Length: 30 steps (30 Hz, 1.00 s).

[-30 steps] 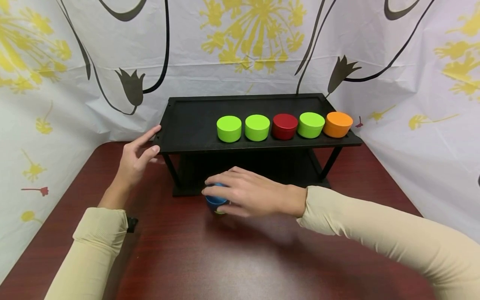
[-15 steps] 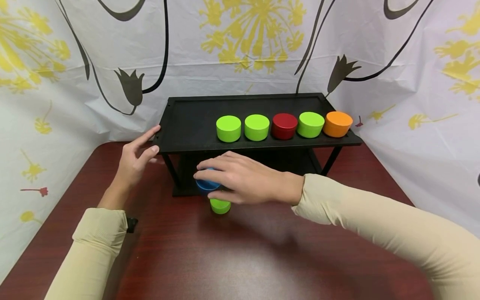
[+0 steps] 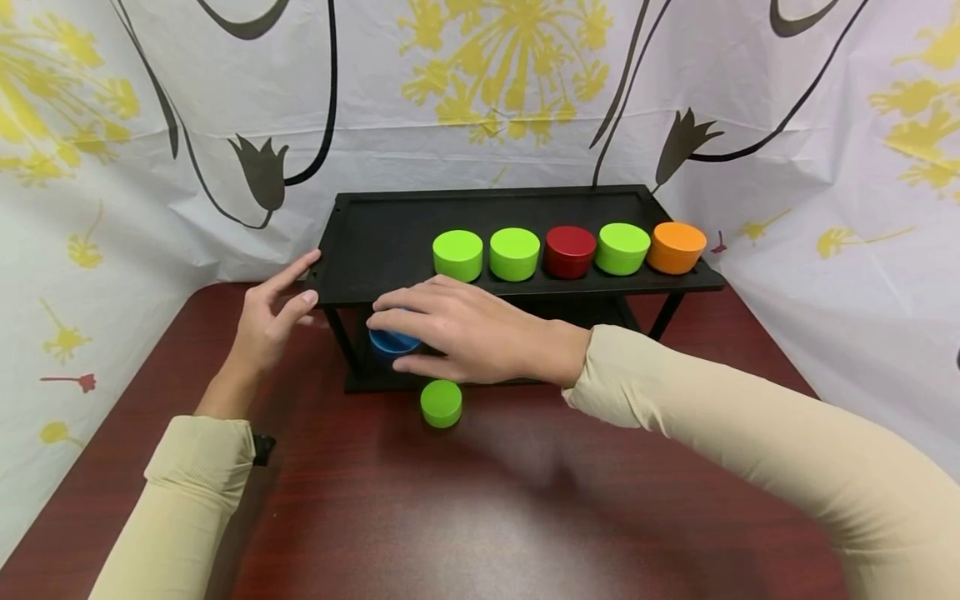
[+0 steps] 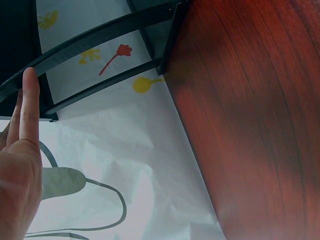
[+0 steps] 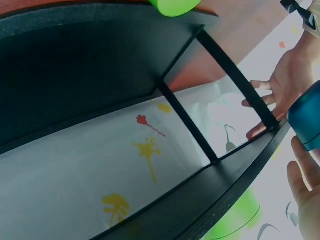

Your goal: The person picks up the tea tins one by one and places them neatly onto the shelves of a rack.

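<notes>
My right hand (image 3: pixel 480 333) grips a round blue container (image 3: pixel 393 343), fingers over its top and thumb on the near side. It is held in the air before the front left part of the black two-tier shelf (image 3: pixel 390 204). The right wrist view shows this blue container (image 5: pixel 306 117) beside the shelf's upper edge. A round green container (image 3: pixel 441 404) sits on the table below that hand. My left hand (image 3: pixel 272 321) touches the left end of the upper tier. One straight finger lies against the rim in the left wrist view.
Along the upper tier's front stand a green container (image 3: pixel 458 255), another green container (image 3: pixel 514 254), a red container (image 3: pixel 570 252), a third green container (image 3: pixel 622 249) and an orange container (image 3: pixel 677 248). A patterned white curtain (image 3: pixel 450 158) surrounds the dark red table (image 3: pixel 480 517).
My right hand has carried the blue container up and to the left, toward the shelf's upper edge. This uncovers the green container on the table. The left hand has stayed put.
</notes>
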Available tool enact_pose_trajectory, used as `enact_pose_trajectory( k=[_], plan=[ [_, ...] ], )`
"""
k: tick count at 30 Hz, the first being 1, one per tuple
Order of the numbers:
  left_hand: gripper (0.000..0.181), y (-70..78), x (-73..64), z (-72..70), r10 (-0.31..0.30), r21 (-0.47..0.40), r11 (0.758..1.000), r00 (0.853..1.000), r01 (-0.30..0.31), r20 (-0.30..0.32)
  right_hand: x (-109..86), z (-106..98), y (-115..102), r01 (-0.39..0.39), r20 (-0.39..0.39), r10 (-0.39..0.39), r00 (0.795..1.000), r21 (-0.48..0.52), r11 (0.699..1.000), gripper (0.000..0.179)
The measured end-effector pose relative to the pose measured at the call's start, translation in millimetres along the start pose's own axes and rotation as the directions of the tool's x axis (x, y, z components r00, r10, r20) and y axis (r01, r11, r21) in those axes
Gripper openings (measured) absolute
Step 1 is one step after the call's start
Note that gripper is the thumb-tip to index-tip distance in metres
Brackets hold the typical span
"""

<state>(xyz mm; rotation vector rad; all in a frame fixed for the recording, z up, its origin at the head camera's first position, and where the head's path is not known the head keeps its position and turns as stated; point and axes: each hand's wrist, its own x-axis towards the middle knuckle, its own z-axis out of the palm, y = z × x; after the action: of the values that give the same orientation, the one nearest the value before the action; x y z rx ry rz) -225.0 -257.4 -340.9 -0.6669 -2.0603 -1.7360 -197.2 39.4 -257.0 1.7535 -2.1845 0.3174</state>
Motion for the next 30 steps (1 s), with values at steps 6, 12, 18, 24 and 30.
enact_pose_trajectory(
  k=[6, 12, 18, 24, 30],
  plan=[
    [0.048, 0.1, -0.3, -0.6, -0.001, 0.002, 1.0, 1.0, 0.001, 0.006, 4.5, -5, 10, -0.005, -0.042, 0.006, 0.999, 0.021, 1.0, 0.048],
    [0.048, 0.0, 0.3, -1.2, -0.001, 0.032, 0.999, 1.0, 0.001, 0.016, 10.8, -14, 17, -0.059, -0.032, 0.06, 0.998, 0.035, 0.998, 0.049],
    [0.048, -0.1, 0.4, -0.9, -0.003, 0.042, 0.999, 1.0, 0.003, 0.02, 16.8, -18, 22, -0.095, -0.016, 0.095, 0.995, 0.023, 0.995, 0.048],
    [0.048, 0.2, 0.1, -1.0, 0.001, 0.026, 1.0, 1.0, -0.001, 0.012, 21.0, -22, 28, -0.139, -0.016, 0.139, 0.99, 0.03, 0.99, 0.049],
    [0.048, 0.3, -0.3, -1.3, 0.0, 0.022, 1.0, 1.0, 0.0, 0.011, 24.9, -25, 34, -0.196, -0.01, 0.197, 0.98, 0.048, 0.979, 0.05]
  ],
)
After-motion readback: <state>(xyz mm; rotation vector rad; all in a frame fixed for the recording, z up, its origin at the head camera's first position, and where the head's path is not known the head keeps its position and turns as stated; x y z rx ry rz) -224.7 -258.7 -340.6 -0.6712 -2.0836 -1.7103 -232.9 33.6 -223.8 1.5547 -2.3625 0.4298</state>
